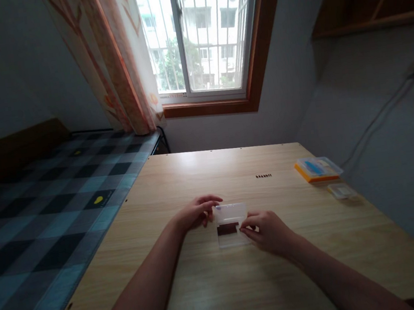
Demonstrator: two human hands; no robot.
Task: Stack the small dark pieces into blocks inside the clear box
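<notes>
A clear plastic box (231, 212) lies on the wooden worktop (193, 287), around its middle, well away from the corners. I can see a dark brown strip (227, 229) inside the box, in the half toward the near edge.

The person's left hand (199, 211) is at the box's far left corner, its fingers a little apart and loosely bent; I can't tell from here how firmly they touch the plastic. The right hand (265, 228) comes in from the other side, thumb and forefinger drawn close at the right end of the strip. Whether those fingers are clamped on something small, I can't tell.

Beyond the right hand, toward the far edge, a short row of tiny dark pieces (263, 175) lies roughly parallel to that edge. Near the far right corner sits a case (318, 169) with an orange base and a clear top, something blue showing through. A smaller clear box (342, 191) lies just on the near side of it, by the right edge.
</notes>
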